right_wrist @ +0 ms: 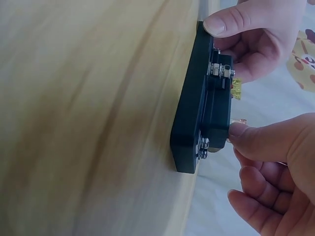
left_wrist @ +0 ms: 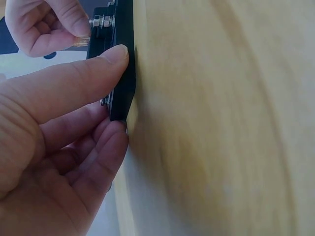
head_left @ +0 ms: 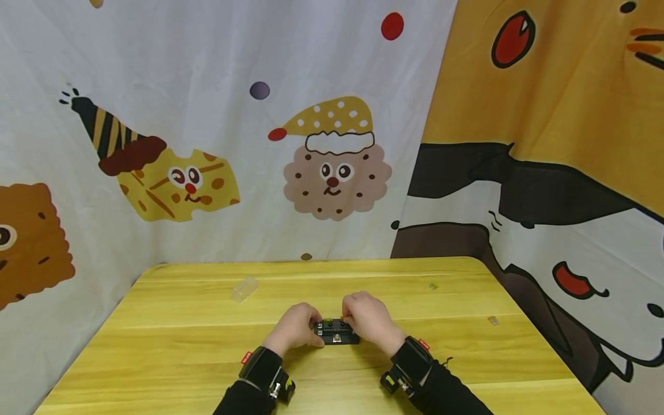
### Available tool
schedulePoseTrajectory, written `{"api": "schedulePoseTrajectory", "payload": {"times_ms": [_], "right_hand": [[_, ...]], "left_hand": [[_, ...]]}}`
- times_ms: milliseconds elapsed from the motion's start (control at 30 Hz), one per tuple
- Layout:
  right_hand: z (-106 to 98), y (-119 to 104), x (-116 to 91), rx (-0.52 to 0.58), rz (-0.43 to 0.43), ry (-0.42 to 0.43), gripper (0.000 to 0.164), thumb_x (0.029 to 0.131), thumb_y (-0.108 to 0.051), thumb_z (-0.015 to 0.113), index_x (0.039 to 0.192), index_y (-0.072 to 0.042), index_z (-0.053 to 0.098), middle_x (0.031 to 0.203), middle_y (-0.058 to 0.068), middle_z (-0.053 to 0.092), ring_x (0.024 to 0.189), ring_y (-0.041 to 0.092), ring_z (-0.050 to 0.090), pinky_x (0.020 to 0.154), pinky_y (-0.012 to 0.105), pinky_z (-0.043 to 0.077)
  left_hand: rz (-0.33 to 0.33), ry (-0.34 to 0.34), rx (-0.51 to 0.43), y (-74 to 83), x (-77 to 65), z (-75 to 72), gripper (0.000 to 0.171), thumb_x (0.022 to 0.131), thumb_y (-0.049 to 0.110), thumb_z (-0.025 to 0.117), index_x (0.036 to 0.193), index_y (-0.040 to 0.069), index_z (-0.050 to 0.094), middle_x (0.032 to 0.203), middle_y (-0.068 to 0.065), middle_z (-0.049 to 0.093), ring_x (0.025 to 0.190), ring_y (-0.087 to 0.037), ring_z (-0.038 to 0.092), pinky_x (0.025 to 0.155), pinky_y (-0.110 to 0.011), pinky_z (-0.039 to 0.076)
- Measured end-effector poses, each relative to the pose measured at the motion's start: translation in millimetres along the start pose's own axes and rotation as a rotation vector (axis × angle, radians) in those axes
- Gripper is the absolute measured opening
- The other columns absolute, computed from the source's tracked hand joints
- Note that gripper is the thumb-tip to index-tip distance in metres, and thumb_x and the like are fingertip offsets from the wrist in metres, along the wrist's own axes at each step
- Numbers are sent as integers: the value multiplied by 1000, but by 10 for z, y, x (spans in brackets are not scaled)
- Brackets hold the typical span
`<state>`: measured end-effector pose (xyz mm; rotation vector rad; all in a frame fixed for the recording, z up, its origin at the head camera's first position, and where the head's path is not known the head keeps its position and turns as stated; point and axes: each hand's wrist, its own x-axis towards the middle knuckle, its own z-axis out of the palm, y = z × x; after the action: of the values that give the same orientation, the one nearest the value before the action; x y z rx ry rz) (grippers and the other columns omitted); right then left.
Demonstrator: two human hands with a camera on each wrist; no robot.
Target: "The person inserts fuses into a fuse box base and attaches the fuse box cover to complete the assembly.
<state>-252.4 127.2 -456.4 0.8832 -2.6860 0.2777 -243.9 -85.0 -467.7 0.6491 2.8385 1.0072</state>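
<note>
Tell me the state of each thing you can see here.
Black rectangular block with metal bolts: bolted side up, held.
Person's left hand: grips the block near one end.
Person's right hand: pinches a small translucent piece at the block.
Small yellow piece: on the block.
Clear box-like plastic piece: lying on the yellow wooden table; open or closed unclear.

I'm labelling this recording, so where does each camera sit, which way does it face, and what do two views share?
Head: worn on the head, looking forward and down at the table and printed cloth; left grip, right grip and dark sleeves show.
Left wrist: worn there, looking along the left grip at the black device; right grip at upper left.
Right wrist: worn there, facing the device from the other end; right grip at right, left at top right.
Both wrist views share the device, both grips and the table.
</note>
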Motion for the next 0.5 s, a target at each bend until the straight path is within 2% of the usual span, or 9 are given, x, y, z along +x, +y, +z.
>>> {"api": "schedulePoseTrajectory", "payload": {"times_ms": [500], "right_hand": [[39,-2,-8,-45,-38,40,25,79,-13,84,75,-19,60,75,-7,52,75,13,54,64,27,49]], "left_hand": [[-14,2,-12,25,-9,-6,41,62,13,94,95,1,73,83,-2,61,73,-15,52,69,-34,46]]}}
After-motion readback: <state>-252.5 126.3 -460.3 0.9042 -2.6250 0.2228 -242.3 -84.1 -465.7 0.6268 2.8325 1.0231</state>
